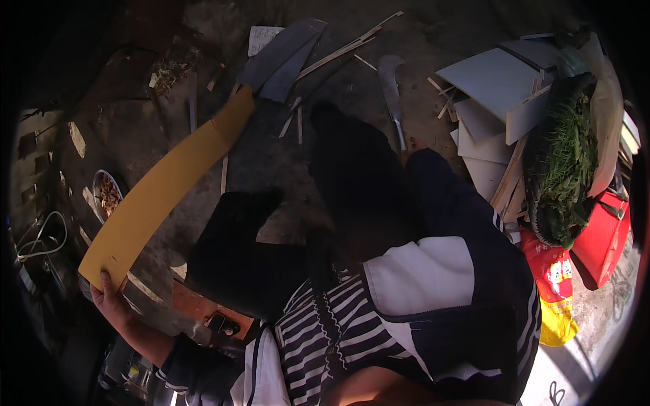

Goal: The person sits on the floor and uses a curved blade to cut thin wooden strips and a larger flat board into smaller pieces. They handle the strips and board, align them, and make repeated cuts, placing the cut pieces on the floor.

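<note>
My left hand (110, 298) is closed on the lower end of a long, flat yellow strip (162, 179), thumb on its upper face. The strip slants up and away to the right, its far end meeting grey-blue flat pieces (281, 57) on the floor; I cannot tell whether they are joined. A billhook (391, 84) with a broad metal blade points away from me. Its handle end reaches a dark sleeve or trouser leg (433, 179), where a dim reddish patch shows. Shadow hides my right hand's fingers, so I cannot tell whether they hold the billhook.
Thin wooden sticks (352, 45) lie across the dark floor. Pale board offcuts (491, 84) are heaped at right, beside a bag of green leaves (569, 155), a red container (602, 237) and a red-yellow bag (556, 291). A bowl (108, 193) of brownish bits sits left, near a white cable (51, 237).
</note>
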Demonstrator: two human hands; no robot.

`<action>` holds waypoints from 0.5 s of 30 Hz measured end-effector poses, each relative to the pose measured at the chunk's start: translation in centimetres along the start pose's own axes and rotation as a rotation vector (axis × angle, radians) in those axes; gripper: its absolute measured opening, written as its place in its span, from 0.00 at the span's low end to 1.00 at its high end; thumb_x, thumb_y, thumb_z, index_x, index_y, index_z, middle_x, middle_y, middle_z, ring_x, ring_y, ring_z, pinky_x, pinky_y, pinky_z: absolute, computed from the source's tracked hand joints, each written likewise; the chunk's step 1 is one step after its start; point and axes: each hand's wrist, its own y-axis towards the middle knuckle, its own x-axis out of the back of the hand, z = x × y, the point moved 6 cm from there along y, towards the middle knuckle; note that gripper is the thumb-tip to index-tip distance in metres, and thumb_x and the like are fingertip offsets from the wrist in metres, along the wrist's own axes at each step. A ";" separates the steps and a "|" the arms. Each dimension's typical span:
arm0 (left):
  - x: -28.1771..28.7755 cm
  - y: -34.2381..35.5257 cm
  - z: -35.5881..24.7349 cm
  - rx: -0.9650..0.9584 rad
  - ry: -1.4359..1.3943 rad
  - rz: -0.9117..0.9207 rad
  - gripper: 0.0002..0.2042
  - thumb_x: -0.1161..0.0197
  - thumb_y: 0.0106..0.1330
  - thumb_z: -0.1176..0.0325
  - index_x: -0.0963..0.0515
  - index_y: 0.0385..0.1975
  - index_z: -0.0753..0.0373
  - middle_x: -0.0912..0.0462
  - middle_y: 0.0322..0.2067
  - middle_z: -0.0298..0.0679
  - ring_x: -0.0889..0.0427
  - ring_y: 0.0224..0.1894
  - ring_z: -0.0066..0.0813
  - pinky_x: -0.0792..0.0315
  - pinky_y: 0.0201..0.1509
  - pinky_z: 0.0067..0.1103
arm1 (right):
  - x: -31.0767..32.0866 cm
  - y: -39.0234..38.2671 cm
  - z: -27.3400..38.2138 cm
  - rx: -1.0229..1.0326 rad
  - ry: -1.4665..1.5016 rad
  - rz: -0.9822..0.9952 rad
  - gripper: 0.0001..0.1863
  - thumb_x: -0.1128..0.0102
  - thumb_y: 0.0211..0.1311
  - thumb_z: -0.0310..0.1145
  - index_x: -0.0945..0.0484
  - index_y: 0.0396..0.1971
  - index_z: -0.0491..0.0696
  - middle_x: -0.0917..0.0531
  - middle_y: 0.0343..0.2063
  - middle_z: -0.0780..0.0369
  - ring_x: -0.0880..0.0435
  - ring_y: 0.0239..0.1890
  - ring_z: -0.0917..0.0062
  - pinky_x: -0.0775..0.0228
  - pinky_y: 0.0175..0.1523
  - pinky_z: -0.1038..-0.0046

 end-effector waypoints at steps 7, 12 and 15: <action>4.6 1.8 -1.5 0.187 0.256 -0.167 0.12 0.41 0.63 0.65 0.26 0.44 0.62 0.20 0.35 0.33 0.22 0.32 0.16 0.30 0.26 0.10 | -0.5 1.8 2.4 -0.102 -0.047 -0.110 0.43 0.31 0.42 0.32 0.44 0.61 0.45 0.29 0.53 0.48 0.28 0.54 0.59 0.33 0.55 0.65; 4.6 3.3 0.6 0.211 0.107 -0.236 0.12 0.40 0.62 0.67 0.26 0.43 0.63 0.20 0.36 0.34 0.21 0.34 0.18 0.25 0.30 0.14 | -5.2 6.4 -0.9 -0.216 0.112 -0.044 0.43 0.30 0.39 0.33 0.42 0.58 0.43 0.27 0.49 0.46 0.26 0.52 0.59 0.34 0.55 0.66; 3.2 4.1 2.8 0.177 0.001 -0.255 0.10 0.41 0.62 0.68 0.26 0.41 0.64 0.19 0.35 0.36 0.21 0.32 0.19 0.26 0.28 0.14 | -5.5 8.2 -1.6 -0.124 0.050 -0.110 0.40 0.32 0.40 0.31 0.41 0.57 0.42 0.26 0.47 0.45 0.25 0.50 0.57 0.34 0.54 0.67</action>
